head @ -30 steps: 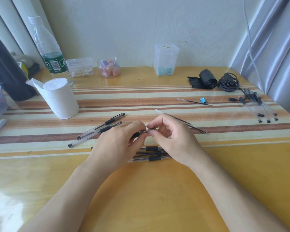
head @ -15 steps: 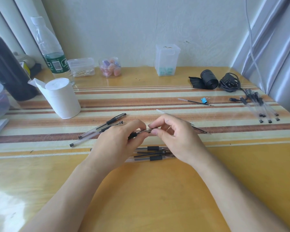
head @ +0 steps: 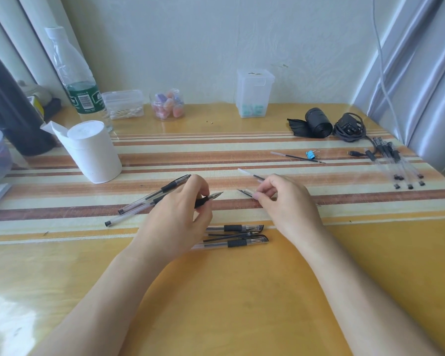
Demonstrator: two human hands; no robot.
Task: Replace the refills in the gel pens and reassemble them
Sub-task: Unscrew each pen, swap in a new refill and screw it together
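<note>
My left hand (head: 175, 217) grips a gel pen (head: 208, 198) by its black grip, the tip pointing right. A short gap away, my right hand (head: 285, 199) pinches a small clear cap (head: 245, 192) between thumb and fingertips. A loose refill (head: 251, 175) lies just behind that hand, partly hidden by it. Two pens (head: 152, 197) lie to the left, under my left hand. Several more pens (head: 235, 235) lie in a pile near the front, between my wrists. Another group of clear pens (head: 396, 163) lies at the far right.
A white paper roll (head: 95, 152) stands at the left, with a water bottle (head: 75, 73) behind it. A refill (head: 293, 156) and a blue binder clip (head: 311, 155) lie right of centre. At the back are a clear box (head: 253, 96), a black roll (head: 317, 123) and a coiled cable (head: 349, 127).
My hands were together at the pen's tip and have moved apart. The right hand has drawn the clear cap off to the right; the pen's tip is now bare.
</note>
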